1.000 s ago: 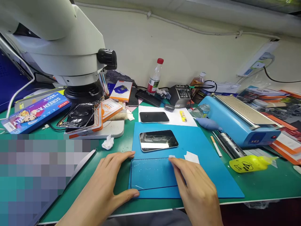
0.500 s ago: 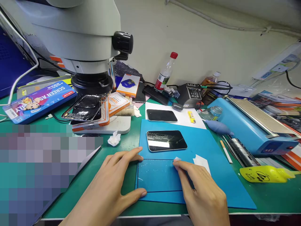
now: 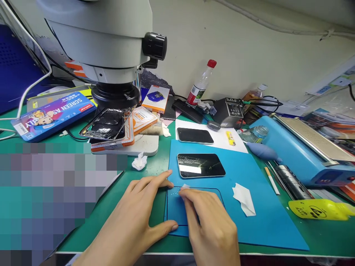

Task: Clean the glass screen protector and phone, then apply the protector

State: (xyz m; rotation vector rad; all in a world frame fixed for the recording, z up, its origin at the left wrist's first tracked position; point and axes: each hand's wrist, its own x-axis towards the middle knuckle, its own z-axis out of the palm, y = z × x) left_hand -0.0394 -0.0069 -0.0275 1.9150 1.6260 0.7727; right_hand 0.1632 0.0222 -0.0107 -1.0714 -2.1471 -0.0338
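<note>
A clear glass sheet (image 3: 212,197) with a dark outline lies on the blue mat (image 3: 257,229) near the table's front edge. My left hand (image 3: 138,214) lies flat on the table, thumb and forefinger spread against the sheet's left edge. My right hand (image 3: 208,225) covers the sheet's middle, its fingers pressed together on a small white pad (image 3: 185,187) at the sheet's far edge. A phone (image 3: 200,164) with a glossy black screen rests on the mat just behind the sheet.
A microscope (image 3: 105,48) looms at the back left over a dismantled phone frame (image 3: 107,123). A second phone (image 3: 195,135) lies on white paper. A white wipe (image 3: 244,199), yellow bottle (image 3: 318,209), blue machine (image 3: 302,151) and several tools crowd the right.
My right hand has slid left across the sheet with the white pad, from its right end to its left part. The left hand has stayed at the left edge. The view shifted.
</note>
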